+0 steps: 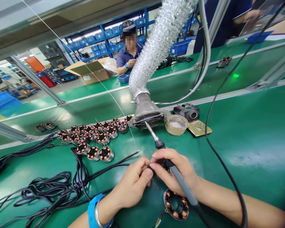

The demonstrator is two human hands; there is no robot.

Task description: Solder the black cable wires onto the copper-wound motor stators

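My left hand [134, 183] is closed, its thumb and fingers pinching a dark piece that looks like the end of a black cable. Fine wire ends show faintly between the fingertips. My right hand [178, 171] meets it there, thumb and forefinger pinched together. A soldering iron [184, 185] is held in the right hand, its metal tip pointing up and away toward the fume extractor [148, 118]. Under the right hand lies a copper-wound motor stator [176, 205] with coloured wires at its lower left. Something dark behind the right fingers is mostly hidden.
Several copper-wound stators [105, 154] stand in rows at the back left. Bundled black cables [52, 186] cover the left side. A round tub [177, 124], a soldering-iron stand [187, 111] and a sponge tray [199, 128] sit behind. The iron's cord [217, 158] hangs at right. A co-worker [130, 47] sits opposite.
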